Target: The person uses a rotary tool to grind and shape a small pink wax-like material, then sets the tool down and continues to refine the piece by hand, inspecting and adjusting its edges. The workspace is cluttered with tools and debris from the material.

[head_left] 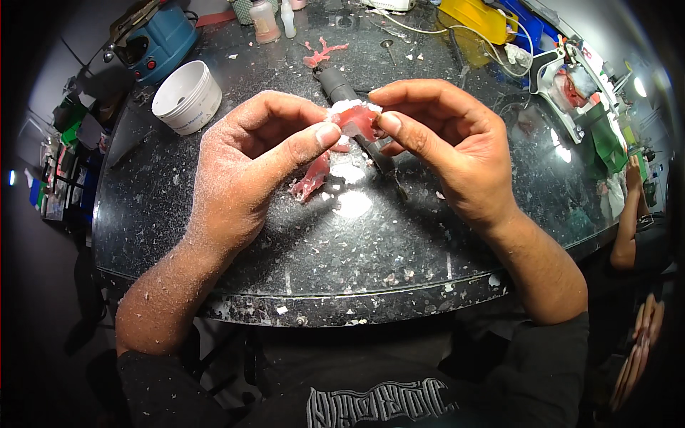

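Note:
Between both hands, above the dusty dark bench, is a small pink-and-white piece that looks like a denture. My left hand pinches its left end between thumb and fingers; pale powder coats this hand and forearm. At the right end, my right hand pinches it, thumb in front and fingers curled behind. Just behind the denture lies a dark grey cylindrical tool, partly hidden by it. A ragged pink fragment rests below my left thumb. Farther back is a branched pink scrap.
A white tub and a blue machine stand at the back left. Small bottles are at the back. A white cable runs by a yellow tray. A white-framed holder stands right, near another person's arm.

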Available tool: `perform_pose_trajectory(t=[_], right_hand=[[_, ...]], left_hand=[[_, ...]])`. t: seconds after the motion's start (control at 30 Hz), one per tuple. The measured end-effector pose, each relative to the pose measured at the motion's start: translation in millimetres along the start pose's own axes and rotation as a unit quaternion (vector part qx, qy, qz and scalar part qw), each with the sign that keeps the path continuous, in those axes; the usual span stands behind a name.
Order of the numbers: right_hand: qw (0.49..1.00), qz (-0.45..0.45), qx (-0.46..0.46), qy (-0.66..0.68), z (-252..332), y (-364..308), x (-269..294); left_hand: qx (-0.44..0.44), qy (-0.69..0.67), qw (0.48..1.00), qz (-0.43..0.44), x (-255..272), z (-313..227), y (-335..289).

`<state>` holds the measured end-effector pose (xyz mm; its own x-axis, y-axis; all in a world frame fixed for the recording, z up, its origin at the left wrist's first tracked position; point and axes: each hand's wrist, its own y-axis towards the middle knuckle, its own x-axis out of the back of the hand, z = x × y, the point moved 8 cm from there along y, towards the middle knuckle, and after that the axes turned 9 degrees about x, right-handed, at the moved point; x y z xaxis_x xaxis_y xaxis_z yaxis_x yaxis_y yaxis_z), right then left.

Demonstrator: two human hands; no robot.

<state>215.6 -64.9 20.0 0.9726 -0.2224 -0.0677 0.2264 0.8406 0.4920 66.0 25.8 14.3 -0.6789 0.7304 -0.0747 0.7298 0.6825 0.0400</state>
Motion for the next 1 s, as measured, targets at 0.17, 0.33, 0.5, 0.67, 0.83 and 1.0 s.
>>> perform_pose_trajectory(t=[0.17, 0.33, 0.5, 0.67, 0.83, 1.0], right_hand=[[1.000, 0.006, 0.005, -0.002, 0.1, 0.6, -1.0], [1.000, 0.010, 0.015, -0.010, 1.2, 0.7, -1.0], [1.000, -0.005, -0.017, -0.014, -2.8, 0.8, 2.6], [1.000, -0.007, -0.010, -0.013, -4.4, 2.9, 4.5], [1.000, -0.006, -0.008, -0.007, -5.5, 4.7, 5.3], [1.000, -0.003, -0.012, -0.023, -7.5, 6.2, 9.0]], left_hand=[[-0.013, 0.009, 1.000, -0.004, 1.1, -1.1, 0.0], [0.007, 0.008, 1.000, 0.004, 1.3, 0.1, 0.2], [0.030, 0.005, 1.000, 0.001, 0.1, 0.0, 0.7], [-0.002, 0.022, 1.000, 0.004, 0.6, -3.1, 0.7], [0.008, 0.013, 1.000, 0.006, 1.5, -2.6, 1.4], [0.013, 0.007, 1.000, -0.014, 6.8, -1.8, 1.2]])
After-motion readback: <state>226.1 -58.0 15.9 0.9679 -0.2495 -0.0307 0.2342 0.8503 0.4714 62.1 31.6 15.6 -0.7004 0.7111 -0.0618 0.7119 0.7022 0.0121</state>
